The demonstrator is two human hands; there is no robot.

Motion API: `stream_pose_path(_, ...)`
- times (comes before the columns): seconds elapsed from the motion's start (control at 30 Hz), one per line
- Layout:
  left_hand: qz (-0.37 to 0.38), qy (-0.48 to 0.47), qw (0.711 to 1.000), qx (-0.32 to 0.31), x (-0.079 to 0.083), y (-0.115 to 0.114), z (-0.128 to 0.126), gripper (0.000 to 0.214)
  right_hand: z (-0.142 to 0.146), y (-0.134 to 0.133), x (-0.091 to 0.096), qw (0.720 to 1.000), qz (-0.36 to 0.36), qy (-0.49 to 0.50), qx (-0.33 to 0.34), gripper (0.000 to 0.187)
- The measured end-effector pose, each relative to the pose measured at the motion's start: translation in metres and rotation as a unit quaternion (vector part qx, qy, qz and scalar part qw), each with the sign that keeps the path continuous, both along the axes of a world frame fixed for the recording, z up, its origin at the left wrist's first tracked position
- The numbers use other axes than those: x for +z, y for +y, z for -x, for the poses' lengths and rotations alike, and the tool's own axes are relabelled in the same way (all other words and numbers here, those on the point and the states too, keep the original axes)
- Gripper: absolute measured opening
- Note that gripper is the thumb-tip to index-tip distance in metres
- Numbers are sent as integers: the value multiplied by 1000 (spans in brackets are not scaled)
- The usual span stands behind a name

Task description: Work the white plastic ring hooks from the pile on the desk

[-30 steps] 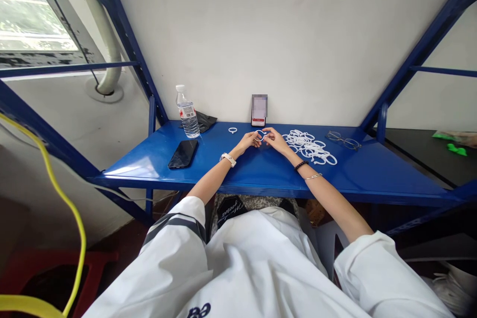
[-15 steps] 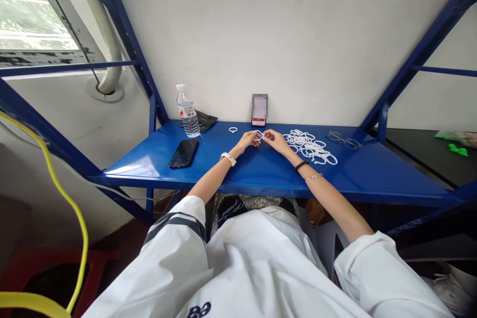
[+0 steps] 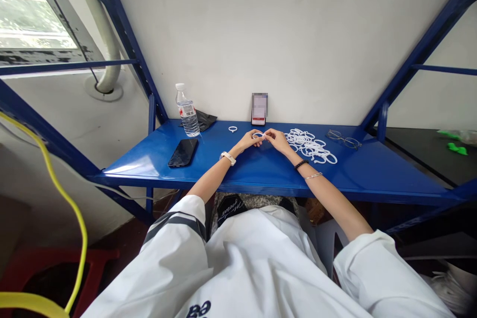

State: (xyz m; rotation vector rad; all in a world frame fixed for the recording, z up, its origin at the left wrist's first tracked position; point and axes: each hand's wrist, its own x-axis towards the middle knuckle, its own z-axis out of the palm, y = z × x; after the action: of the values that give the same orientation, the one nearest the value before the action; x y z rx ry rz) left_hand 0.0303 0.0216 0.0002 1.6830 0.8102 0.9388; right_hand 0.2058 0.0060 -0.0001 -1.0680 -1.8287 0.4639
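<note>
A white ring (image 3: 257, 134), like a plastic loop with a small clasp, is held between my two hands just above the blue table. My left hand (image 3: 247, 141) grips the loop from its left side. The fingers of my right hand (image 3: 276, 139) pinch the clasp end of the same ring. Right beside my right hand lies a heap of similar white rings (image 3: 311, 147). One single white ring (image 3: 232, 129) rests apart on the table, beyond my left hand. The exact fit of the clasp is hidden by my fingertips.
On the blue table (image 3: 216, 169) stand a water bottle (image 3: 187, 112) and an upright phone (image 3: 259, 109) against the wall. A dark phone (image 3: 183, 153) lies at the left near a black pouch (image 3: 204, 120). Eyeglasses (image 3: 343, 139) lie right of the heap.
The fingers of both hands have shifted slightly around the white ring, with my right fingertips now closer over its clasp end. Everything on the table stays in place.
</note>
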Motion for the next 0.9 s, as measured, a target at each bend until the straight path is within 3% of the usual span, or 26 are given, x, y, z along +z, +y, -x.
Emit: stream_pose_path(0.9, -45, 28, 999, 6, -6, 6, 1, 43, -1, 3, -3, 1000, -7, -1, -5, 22)
